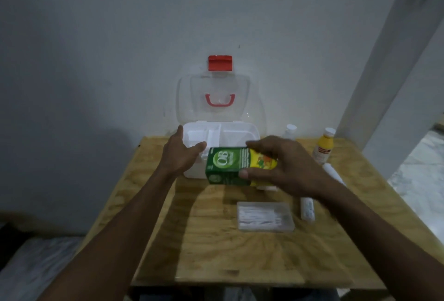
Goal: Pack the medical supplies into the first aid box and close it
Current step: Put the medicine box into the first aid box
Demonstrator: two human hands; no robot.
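Note:
The white first aid box (242,132) stands open at the table's far edge, its clear lid (192,99) with a red latch leaning upright against the wall. My right hand (286,163) grips a green and yellow carton (225,163) just in front of the box, above the table. My left hand (180,154) rests with spread fingers on the box's left front corner, holding nothing. A clear flat case of cotton swabs (264,216), a white roll (307,209), a yellow bottle (323,147) and a white-capped bottle (289,131) remain on the table.
The wooden table (204,252) stands against a white wall. Another white roll (332,173) lies at the right, partly behind my right arm. A white pillar rises on the right, with pale floor beyond it.

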